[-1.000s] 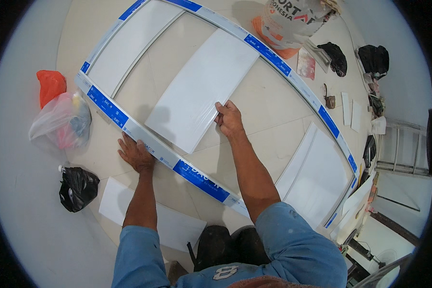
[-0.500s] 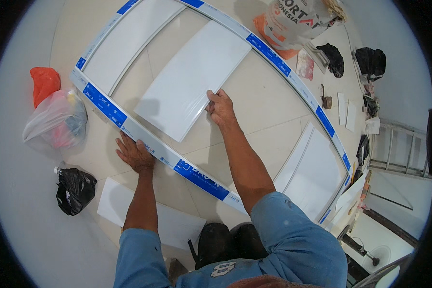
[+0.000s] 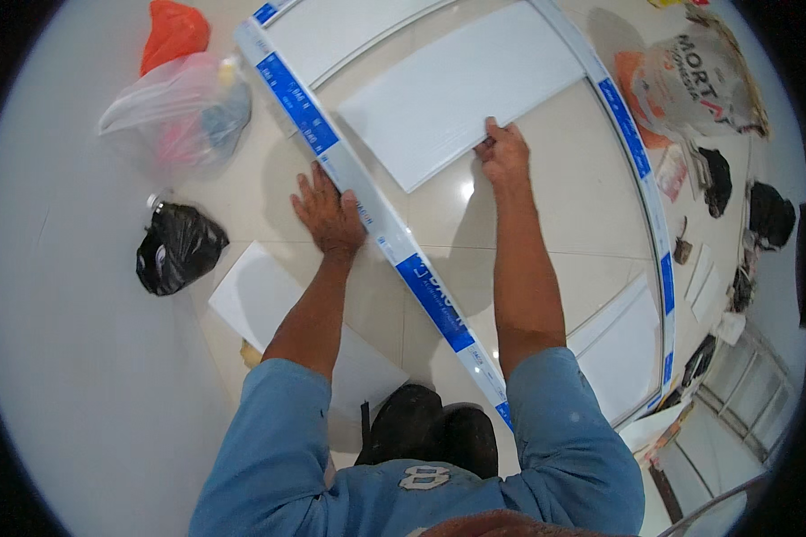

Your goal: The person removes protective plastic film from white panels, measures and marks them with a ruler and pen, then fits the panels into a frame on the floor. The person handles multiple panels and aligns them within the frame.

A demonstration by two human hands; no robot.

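A long white panel (image 3: pixel 461 94) lies across a large frame, its far end at the far rail. My right hand (image 3: pixel 505 154) is closed on the panel's near long edge, thumb on top and the other fingers partly hidden. The frame's near metal rail (image 3: pixel 376 224), covered in blue and white film, runs slantwise in front of me. Against the outer side of this rail my left hand (image 3: pixel 330 213) rests with fingers spread, its thumb side touching the rail. It holds nothing.
Further white panels fill the frame's far left (image 3: pixel 349 36) and right end (image 3: pixel 613 349). Another white board (image 3: pixel 260 291) lies left of my feet. Black bag (image 3: pixel 184 249) and clear plastic bag (image 3: pixel 184 116) sit at left. At right stand a mortar sack (image 3: pixel 690 85) and a ladder (image 3: pixel 752 380).
The whole view has turned and shifted, so the frame now slants more steeply and sits further right. Both hands keep their places, the right on the panel edge and the left by the rail.
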